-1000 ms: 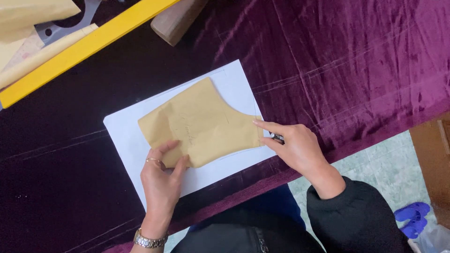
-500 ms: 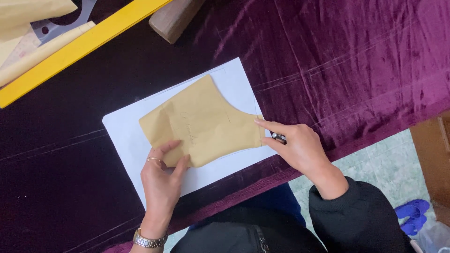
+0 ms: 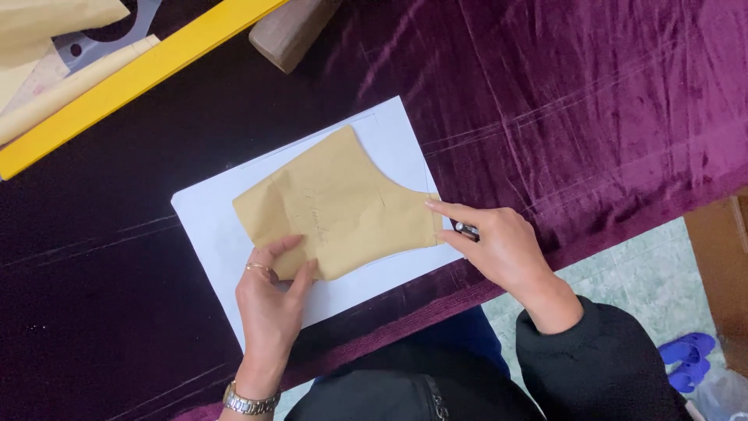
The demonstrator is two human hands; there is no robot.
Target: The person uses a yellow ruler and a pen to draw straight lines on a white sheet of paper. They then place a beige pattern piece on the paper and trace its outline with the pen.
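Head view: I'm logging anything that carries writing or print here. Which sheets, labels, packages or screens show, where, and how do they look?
Tan paper pattern piece: on the white sheet, curved edge, creased, faint handwriting, pinned by left hand.
White sheet: rectangular, on purple velvet, pencil outline.
No packages, labels or screens.

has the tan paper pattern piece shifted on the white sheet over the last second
No. The tan paper pattern piece lies at the same spot and angle on the white sheet, pinned by the left hand.
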